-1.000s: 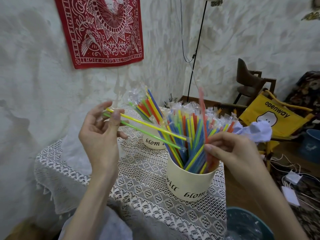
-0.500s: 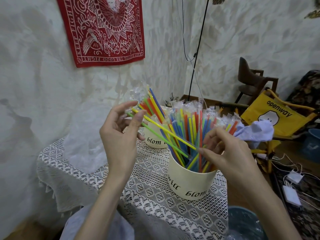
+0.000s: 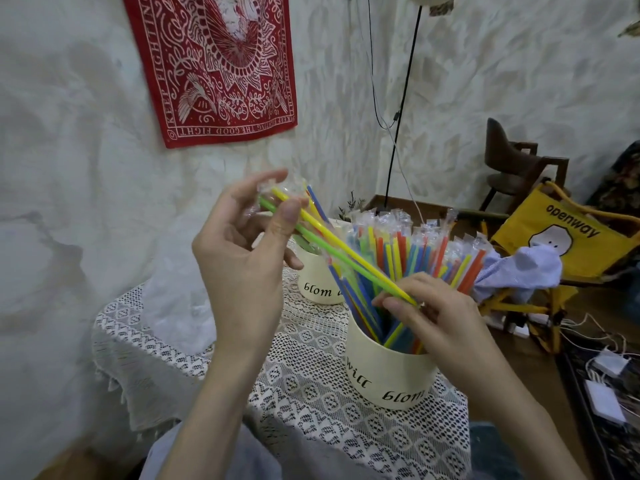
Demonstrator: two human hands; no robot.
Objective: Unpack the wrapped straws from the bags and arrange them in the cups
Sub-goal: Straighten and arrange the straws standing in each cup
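Under your hands lay the lace tablecloth (image 3: 311,403); beside your right wrist stood the near cream cup (image 3: 388,379), lettered "will blom" upside down, crammed with wrapped straws (image 3: 408,251) in blue, red, orange, yellow and green. Behind your left hand sat the far cup (image 3: 320,282), reading "blom". Your left hand (image 3: 242,258) pinched the top ends of a yellow straw (image 3: 332,237) and a green straw (image 3: 343,263), both clear-wrapped; your right hand (image 3: 436,317) pinched their lower ends over the near cup. Beyond your right hand, a yellow bag (image 3: 568,233) read "openway"; above your left, a red banner (image 3: 218,67) read "KEEP FIGHTING THE GOOD FIGHT".
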